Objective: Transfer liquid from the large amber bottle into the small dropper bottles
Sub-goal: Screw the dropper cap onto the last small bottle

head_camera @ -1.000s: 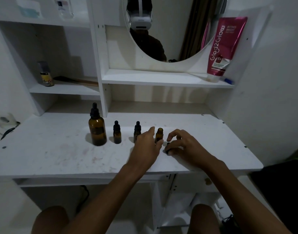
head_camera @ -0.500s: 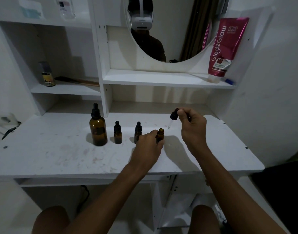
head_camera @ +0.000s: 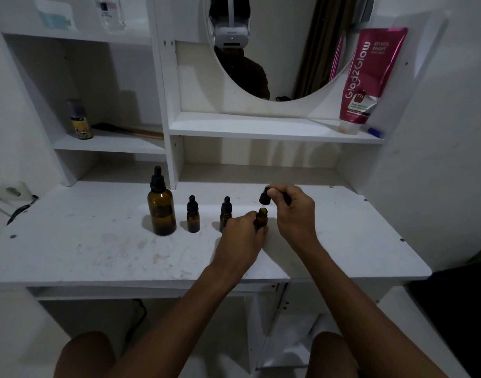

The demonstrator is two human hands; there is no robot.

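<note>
1. The open small bottle (head_camera: 262, 218) stands upright on the worktop (head_camera: 97, 249), third to the right of the large amber bottle (head_camera: 161, 207). Its neck is bare.
2. The dropper cap (head_camera: 264, 199) was lying on the worktop one second ago; now it is in the air just above this open neck and a little behind it.
3. The right hand (head_camera: 295, 214) holds the cap, its fingers (head_camera: 274, 192) pinched narrow on it.
4. The left hand (head_camera: 242, 236) holds the open bottle; its fingers are closed around the body to keep it steady.
5. Two other small bottles (head_camera: 193, 215) (head_camera: 226, 211) stand between the large bottle and the open one, both capped.
6. I judge that the cap is coming back onto this bottle. If it was filled I cannot tell; the large bottle is capped.
</note>
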